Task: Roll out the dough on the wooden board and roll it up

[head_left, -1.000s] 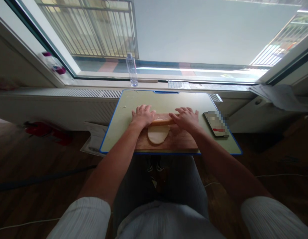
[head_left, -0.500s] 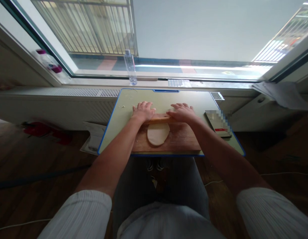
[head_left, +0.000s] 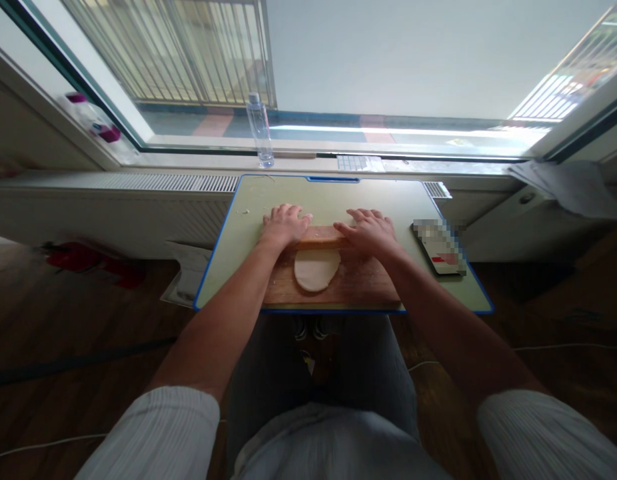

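A round, flat sheet of dough point(head_left: 316, 271) lies on a wooden board point(head_left: 371, 283). Across its far edge rests a wooden rolling pin point(head_left: 320, 244). My left hand point(head_left: 284, 225) lies palm down over the pin's left end, fingers stretched forward and apart. Over the right end is my right hand point(head_left: 367, 230), also flat with spread fingers. Both palms press on the pin without wrapping round it, and they hide its ends.
The board sits on a pale green, blue-edged table point(head_left: 228, 250). A dark-edged, partly pixelated flat item point(head_left: 438, 250) lies at its right. Behind, a clear bottle point(head_left: 260, 132) stands on the windowsill. Papers point(head_left: 563, 183) are at the right, and a red object point(head_left: 88, 261) is on the floor.
My hands have moved slightly farther apart on the rolling pin, showing more of the board between them. The dough looks nearly unchanged.
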`<state>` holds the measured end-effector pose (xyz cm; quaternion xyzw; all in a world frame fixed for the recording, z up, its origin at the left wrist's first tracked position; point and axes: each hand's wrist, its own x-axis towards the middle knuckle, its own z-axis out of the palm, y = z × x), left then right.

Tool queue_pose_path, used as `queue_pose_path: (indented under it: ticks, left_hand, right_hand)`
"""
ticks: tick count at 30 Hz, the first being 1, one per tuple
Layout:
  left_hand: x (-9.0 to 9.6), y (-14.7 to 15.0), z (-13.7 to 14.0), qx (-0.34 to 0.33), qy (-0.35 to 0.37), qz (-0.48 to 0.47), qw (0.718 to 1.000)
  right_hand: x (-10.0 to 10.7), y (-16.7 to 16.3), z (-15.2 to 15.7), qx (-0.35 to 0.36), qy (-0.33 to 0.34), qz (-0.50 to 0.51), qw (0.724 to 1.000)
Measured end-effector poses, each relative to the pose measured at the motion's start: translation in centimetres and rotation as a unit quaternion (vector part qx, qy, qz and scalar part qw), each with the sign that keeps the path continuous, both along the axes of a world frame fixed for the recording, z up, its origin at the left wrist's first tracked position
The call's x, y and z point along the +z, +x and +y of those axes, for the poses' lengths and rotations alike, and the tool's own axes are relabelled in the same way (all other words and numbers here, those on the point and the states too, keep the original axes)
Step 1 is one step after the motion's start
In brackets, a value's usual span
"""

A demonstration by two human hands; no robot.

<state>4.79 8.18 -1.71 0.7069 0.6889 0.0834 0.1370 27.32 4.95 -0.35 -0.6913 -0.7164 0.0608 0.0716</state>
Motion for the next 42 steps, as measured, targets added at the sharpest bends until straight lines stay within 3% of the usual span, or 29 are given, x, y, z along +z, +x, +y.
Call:
queue_pose_path:
  ticks: [13, 34, 42]
  left_hand:
    - [0.6, 0.1, -2.2, -0.016, 0.022, 0.009, 1.000]
    - [1.2, 0.9, -6.4, -0.015, 0.033, 0.033, 0.999]
    - [0.6, 1.4, -9.0, 0.002, 0.100, 0.056, 0.993]
  right_hand:
    - [0.0, 0.0, -1.6, 0.012, 0.013, -0.011, 1.000]
    - [-0.9, 0.1, -5.1, 0.040, 0.088, -0.022, 0.995]
    - [-1.2, 0.5, -6.7, 0.041, 0.087, -0.021, 0.995]
